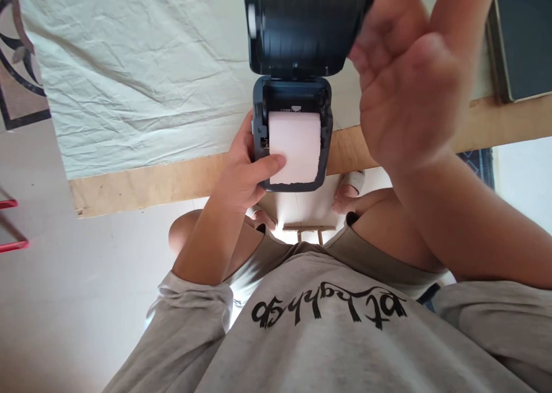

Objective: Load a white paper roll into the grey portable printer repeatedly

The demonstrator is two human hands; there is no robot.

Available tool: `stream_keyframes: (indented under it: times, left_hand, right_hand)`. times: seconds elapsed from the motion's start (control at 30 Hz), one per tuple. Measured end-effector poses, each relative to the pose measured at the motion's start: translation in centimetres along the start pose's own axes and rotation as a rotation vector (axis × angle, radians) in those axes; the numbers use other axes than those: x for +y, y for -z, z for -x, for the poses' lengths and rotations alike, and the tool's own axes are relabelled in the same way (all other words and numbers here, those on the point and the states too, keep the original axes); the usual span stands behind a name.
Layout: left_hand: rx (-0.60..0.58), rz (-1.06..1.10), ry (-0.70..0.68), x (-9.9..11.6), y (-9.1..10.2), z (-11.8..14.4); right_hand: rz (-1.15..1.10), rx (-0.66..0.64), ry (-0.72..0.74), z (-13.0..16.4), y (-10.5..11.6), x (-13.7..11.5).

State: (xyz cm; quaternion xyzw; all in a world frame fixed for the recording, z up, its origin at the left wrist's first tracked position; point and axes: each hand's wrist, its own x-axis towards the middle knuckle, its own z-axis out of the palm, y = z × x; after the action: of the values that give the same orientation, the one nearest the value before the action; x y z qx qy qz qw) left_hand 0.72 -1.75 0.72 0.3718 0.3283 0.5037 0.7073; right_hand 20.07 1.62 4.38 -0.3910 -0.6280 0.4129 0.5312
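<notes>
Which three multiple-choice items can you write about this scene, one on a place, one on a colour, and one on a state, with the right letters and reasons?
1. Where does the small dark grey plastic label printer sit?
A. at the edge of the wooden table
B. on the floor
C. on a chair

2. What colour is the paper roll inside the printer?
A. blue
B. pale pink
C. green

3. In what state is the printer's black hinged lid?
A. shut
C. taken off
B. swung open

Answers:
1 A: the printer stands by the bare wood edge of the table, beside the white cloth.
2 B: the roll shows pale pink in the open bay.
3 B: the lid stands up, the right hand is at it, and the left hand holds the printer's body.
</notes>
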Motion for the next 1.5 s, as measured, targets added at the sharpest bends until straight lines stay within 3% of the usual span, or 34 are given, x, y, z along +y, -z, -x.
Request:
stream_keyframes:
  times: [0.07, 0.1, 0.3, 0.4, 0.9, 1.3, 1.5]
  left_hand:
    - [0.014, 0.013, 0.002, 0.0, 0.1, 0.0]
    - [0.012, 0.016, -0.001, -0.1, 0.1, 0.0]
    - [-0.074, -0.011, -0.056, 0.0, 0.2, 0.0]
    - [-0.071, -0.022, -0.068, 0.2, -0.2, 0.0]
    - [-0.015, -0.039, 0.044, 0.3, -0.2, 0.0]
    - [0.025, -0.011, 0.072, 0.9, -1.0, 0.0]
    - [-0.029, -0.007, 0.094, 1.2, -0.8, -0.1]
  right_hand:
    - [-0.122, 0.151, 0.074, -0.2, -0.2, 0.2]
    - [-0.147, 0.163, 0.073, -0.2, -0.2, 0.3]
    - [-0.068, -0.280, -0.052, 0.5, -0.6, 0.8]
    - [-0.047, -0.346, -0.042, 0.7, -0.9, 0.6]
    - [0.047, -0.367, 0.033, 0.8, -0.7, 0.7]
    - [0.016, -0.345, -0.005, 1.0, -0.7, 1.1]
    - [0.125, -0.332, 0.036, 1.1, -0.6, 0.9]
